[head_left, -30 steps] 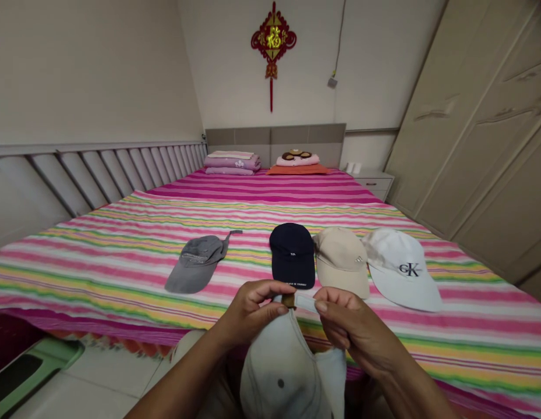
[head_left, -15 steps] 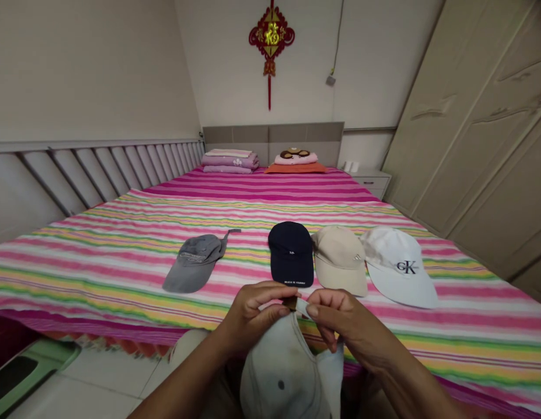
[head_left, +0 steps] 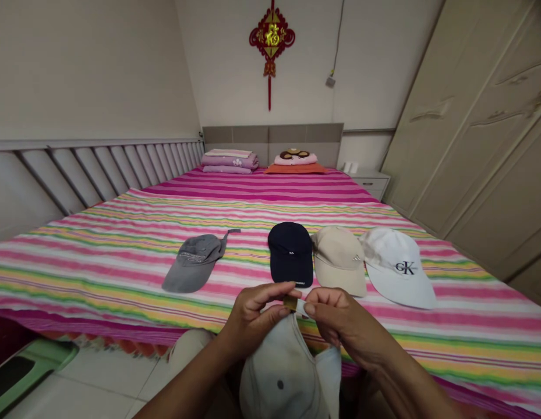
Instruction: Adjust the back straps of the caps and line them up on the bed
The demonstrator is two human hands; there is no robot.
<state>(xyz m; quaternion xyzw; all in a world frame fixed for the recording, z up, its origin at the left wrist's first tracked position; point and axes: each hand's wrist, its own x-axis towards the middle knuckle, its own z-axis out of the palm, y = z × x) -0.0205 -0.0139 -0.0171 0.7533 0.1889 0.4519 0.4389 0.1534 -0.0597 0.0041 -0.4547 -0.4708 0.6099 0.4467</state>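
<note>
A pale, greyish-white cap (head_left: 276,372) hangs below my hands at the bed's near edge, its back opening turned up. My left hand (head_left: 257,317) pinches the brass-coloured buckle (head_left: 290,302) between thumb and fingers. Thumb and forefinger of my right hand (head_left: 340,320) grip the light strap (head_left: 301,307) that runs into the buckle. Just beyond them lie a navy cap (head_left: 290,250), a beige cap (head_left: 339,259) and a white cap (head_left: 396,262) with CK lettering, side by side. Apart on the left is a grey cap (head_left: 195,262), its strap sticking out.
The striped bedspread (head_left: 122,250) covers the bed. Folded purple bedding (head_left: 230,162) and a pink and orange pile (head_left: 296,163) sit by the headboard (head_left: 235,137). A green stool (head_left: 38,361) stands at lower left; a wardrobe (head_left: 462,134) is on the right.
My hands stay at the buckle and strap. The right fingers have shifted slightly left and more of the brass buckle shows. The caps on the bed have not moved.
</note>
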